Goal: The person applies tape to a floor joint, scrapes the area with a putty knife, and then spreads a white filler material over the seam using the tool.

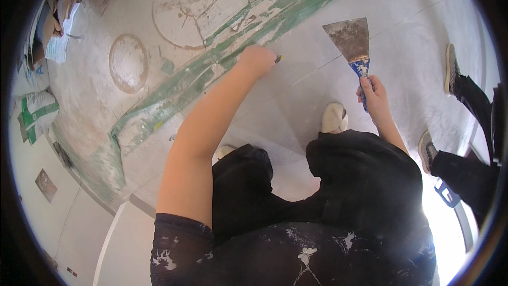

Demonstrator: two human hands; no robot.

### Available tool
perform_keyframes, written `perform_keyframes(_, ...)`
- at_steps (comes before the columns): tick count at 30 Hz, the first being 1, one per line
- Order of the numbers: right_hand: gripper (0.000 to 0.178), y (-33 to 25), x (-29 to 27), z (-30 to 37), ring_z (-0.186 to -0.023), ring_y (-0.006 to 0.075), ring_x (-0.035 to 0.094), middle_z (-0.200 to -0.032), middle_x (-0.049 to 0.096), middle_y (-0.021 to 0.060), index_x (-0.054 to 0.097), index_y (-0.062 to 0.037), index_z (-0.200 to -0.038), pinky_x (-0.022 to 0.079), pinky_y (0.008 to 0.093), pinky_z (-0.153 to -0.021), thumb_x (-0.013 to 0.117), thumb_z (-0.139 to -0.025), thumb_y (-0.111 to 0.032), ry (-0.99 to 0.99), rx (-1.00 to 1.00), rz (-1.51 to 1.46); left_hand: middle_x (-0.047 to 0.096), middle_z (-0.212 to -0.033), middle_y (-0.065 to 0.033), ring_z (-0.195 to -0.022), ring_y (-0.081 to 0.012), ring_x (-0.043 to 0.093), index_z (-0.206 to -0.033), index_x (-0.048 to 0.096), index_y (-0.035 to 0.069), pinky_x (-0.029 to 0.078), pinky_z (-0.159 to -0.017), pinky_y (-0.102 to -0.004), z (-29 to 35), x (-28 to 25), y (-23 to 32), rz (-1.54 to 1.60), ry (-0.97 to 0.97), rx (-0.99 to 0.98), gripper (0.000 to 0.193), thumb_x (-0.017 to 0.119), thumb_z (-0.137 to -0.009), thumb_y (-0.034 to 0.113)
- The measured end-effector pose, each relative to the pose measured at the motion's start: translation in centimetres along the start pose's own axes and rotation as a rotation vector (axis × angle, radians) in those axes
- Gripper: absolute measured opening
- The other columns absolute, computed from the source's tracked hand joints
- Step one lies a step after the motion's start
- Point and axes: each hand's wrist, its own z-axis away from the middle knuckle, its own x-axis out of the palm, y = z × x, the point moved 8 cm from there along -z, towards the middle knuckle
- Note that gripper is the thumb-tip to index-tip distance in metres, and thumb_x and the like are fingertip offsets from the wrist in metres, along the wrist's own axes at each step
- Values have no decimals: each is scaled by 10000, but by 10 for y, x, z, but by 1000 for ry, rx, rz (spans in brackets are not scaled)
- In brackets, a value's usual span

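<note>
My right hand (377, 98) is wrapped round the blue handle of a wide putty knife (350, 42). Its flared metal blade is coated in dried plaster and points away from me, raised over the floor. My left arm reaches forward, and my left hand (256, 60) is closed in a fist at the edge of the green floor covering (211, 71). A small dark and yellow end (279, 59) sticks out at the right side of this fist; the rest of that thing is hidden by my fingers.
The green covering is smeared with plaster and crosses the pale tiled floor (296, 95) diagonally. A green and white bag (39, 108) stands at the far left by a wall. At the right are another person's dark-trousered legs (465, 169) and shoes. My white shoe (334, 118) is below the knife.
</note>
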Motion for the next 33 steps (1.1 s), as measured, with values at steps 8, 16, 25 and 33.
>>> perform_keyframes(8, 314, 5, -9, 0, -546, 92, 526, -678, 569, 38, 539, -3, -986, 419, 225, -505, 557, -942, -313, 24, -1, -19, 671, -819, -159, -782, -326, 657, -824, 693, 67, 527, -674, -426, 9, 5, 18, -23, 80, 32, 158, 544, -791, 106)
perform_keyframes(16, 269, 1, -3, 2, -570, 78, 504, -695, 551, 21, 532, -40, -941, 412, 216, -534, 509, -965, -307, 14, 54, 31, 595, -708, -133, -748, -324, 606, -715, 593, 67, 467, -637, -467, 101, 37, 78, 195, 338, 481, 189, 602, -795, 238)
perform_keyframes(25, 261, -11, 10, 5, -572, 80, 505, -693, 551, 22, 531, -41, -939, 420, 217, -545, 512, -963, -300, -55, 57, 49, 586, -812, -132, -829, -341, 570, -788, 573, 55, 467, -692, -430, 60, -18, 8, 722, 514, -300, 138, 603, -820, 186)
perform_keyframes(33, 307, 1, 6, 0, -557, 92, 523, -687, 565, 31, 542, -10, -976, 420, 228, -524, 541, -949, -316, -58, 101, 3, 611, -781, -136, -771, -337, 567, -796, 592, 49, 449, -682, -420, 35, -8, 8, 746, 812, -404, 124, 658, -797, 154)
